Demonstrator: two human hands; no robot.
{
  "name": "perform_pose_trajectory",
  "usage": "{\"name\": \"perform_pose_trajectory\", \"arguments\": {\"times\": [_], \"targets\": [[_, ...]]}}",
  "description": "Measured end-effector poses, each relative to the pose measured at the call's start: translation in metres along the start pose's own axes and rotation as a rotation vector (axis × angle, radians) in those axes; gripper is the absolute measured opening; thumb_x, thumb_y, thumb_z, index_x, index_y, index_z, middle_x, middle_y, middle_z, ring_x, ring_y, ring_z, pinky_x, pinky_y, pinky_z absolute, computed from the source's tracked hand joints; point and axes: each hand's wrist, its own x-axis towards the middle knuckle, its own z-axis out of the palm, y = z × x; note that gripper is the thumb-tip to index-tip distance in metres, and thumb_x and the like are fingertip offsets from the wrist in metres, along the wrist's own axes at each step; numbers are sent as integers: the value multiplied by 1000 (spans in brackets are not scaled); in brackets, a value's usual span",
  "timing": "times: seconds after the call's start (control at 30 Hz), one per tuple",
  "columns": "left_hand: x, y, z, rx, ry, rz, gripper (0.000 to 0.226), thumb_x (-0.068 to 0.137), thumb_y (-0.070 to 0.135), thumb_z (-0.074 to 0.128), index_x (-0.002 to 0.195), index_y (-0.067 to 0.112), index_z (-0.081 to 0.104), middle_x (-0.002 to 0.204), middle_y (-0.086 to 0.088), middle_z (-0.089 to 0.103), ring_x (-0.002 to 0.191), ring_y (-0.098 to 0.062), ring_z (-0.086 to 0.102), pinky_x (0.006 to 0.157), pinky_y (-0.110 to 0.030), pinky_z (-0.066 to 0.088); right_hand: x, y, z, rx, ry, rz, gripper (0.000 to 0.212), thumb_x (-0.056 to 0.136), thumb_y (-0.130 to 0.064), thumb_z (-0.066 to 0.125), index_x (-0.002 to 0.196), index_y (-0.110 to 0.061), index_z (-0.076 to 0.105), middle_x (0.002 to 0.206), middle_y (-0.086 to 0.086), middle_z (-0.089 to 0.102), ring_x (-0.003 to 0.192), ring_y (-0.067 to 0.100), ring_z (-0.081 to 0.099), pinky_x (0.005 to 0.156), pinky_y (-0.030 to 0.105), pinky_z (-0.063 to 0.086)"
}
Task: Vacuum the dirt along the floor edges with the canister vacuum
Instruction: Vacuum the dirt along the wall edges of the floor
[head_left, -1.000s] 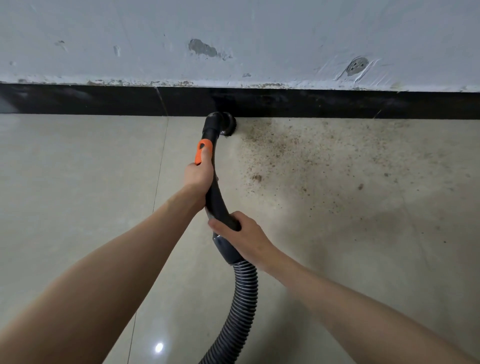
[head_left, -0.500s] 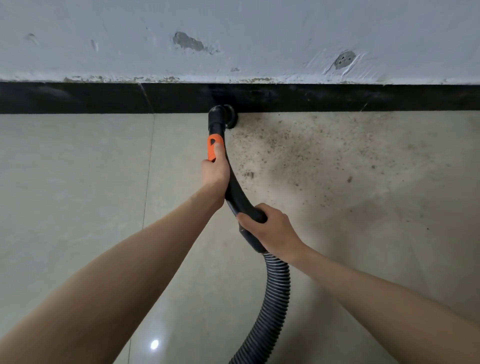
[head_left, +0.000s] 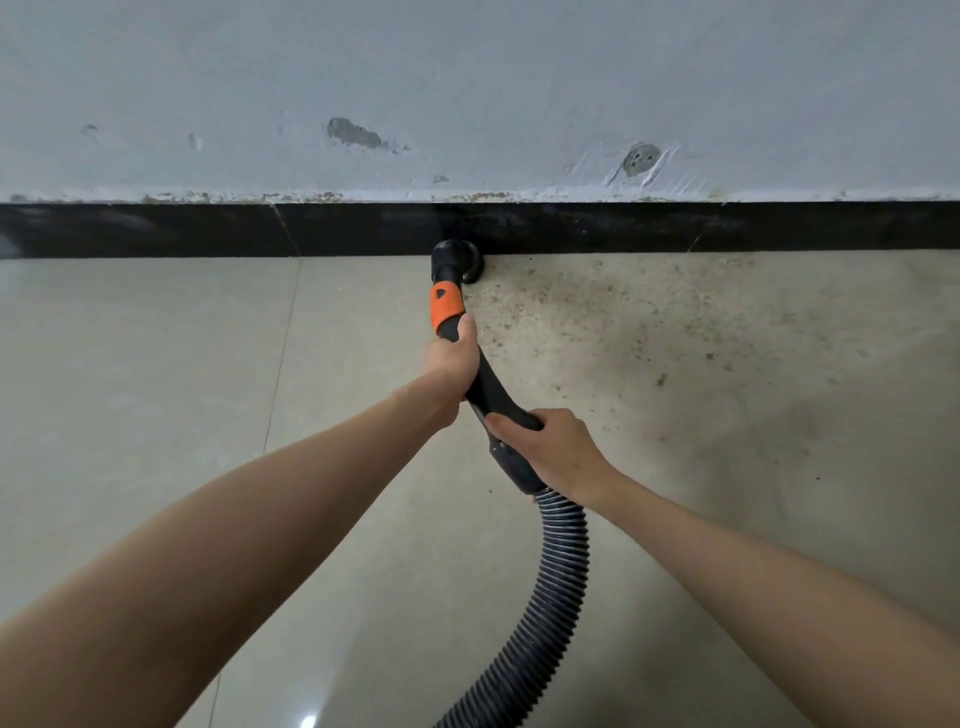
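**Nozzle at the skirting, both hands on the wand**

Your left hand (head_left: 451, 364) is wrapped round the black wand (head_left: 488, 389) just below the orange collar (head_left: 445, 310), thumb lying up toward the collar. Your right hand (head_left: 553, 449) grips the wand's lower end, fingers curled over the top, right where the ribbed hose (head_left: 550, 587) joins. The hose bends down and leaves the bottom edge of the view; the canister itself isn't visible, so nothing can be said about what it has in it.

The nozzle (head_left: 457, 262) sits on the floor (head_left: 156, 389) against the black skirting (head_left: 156, 231), at the floor-wall edge. Dirt (head_left: 597, 322) is scattered as brown specks on the tile just right of the nozzle and spreads further right along the skirting. Tile left of the nozzle looks cleaner, with a grout line (head_left: 283, 364) running toward you.

Wall (head_left: 467, 78) above the skirting is pale grey, chipped in a few spots, with rough paint along its lower edge
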Motion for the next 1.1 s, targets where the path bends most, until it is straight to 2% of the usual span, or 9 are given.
{"name": "perform_pose_trajectory", "arguments": {"times": [0.17,0.27,0.37,0.47,0.57,0.67,0.77,0.9,1.1], "targets": [[-14,3,34,-2,35,16,38,99,46,35,103,9,42,83,-5,52,78,-21,55,77,-34,48,1,15,-36,1,-28,-24,41,84,-46,66,67,-10,56,67,4,59,60,17,54,58,27,39],[-17,5,55,21,66,19,37,98,47,35,106,12,40,99,-9,53,95,-26,54,88,-39,49,0,25,-54,4,-29,-35,41,83,-48,66,71,-10,58,70,5,61,63,18,55,59,27,39],[-19,7,74,24,77,17,40,97,49,35,106,10,41,105,-11,53,100,-29,56,92,-41,49,0,34,-67,1,-28,-40,42,84,-49,65,71,-10,56,69,5,59,62,18,54,58,27,37],[-22,7,87,50,106,23,44,98,48,35,112,8,45,102,-11,52,98,-29,55,88,-40,50,0,41,-75,11,-23,-43,44,84,-48,64,65,-11,51,62,1,54,56,16,50,52,25,34],[-28,5,97,158,144,67,47,99,46,35,119,5,45,92,-8,52,90,-25,52,74,-33,45,-1,47,-76,42,-19,-47,47,84,-49,64,58,-15,46,56,-2,50,51,13,46,48,23,32],[-32,3,107,247,164,99,50,100,44,34,125,2,45,93,-8,51,87,-23,50,66,-29,40,-3,53,-78,94,0,-23,49,83,-52,65,57,-16,45,55,-4,49,51,13,47,49,24,32],[-36,2,118,256,157,109,50,101,42,34,124,0,46,85,-6,49,88,-24,50,72,-32,41,-3,60,-86,104,4,-17,48,83,-52,64,57,-16,46,57,-3,51,52,14,49,50,26,33],[-39,4,126,263,124,90,51,100,43,35,127,0,43,102,-11,51,92,-26,52,78,-34,48,-2,68,-96,89,11,-6,48,81,-55,64,59,-17,48,59,-3,52,54,16,51,50,26,34],[-43,16,134,289,70,77,48,100,43,38,123,2,44,106,-12,53,94,-26,55,86,-36,51,-7,68,-102,160,18,46,45,83,-53,63,62,-16,48,61,-2,52,54,16,51,49,27,34]]}}
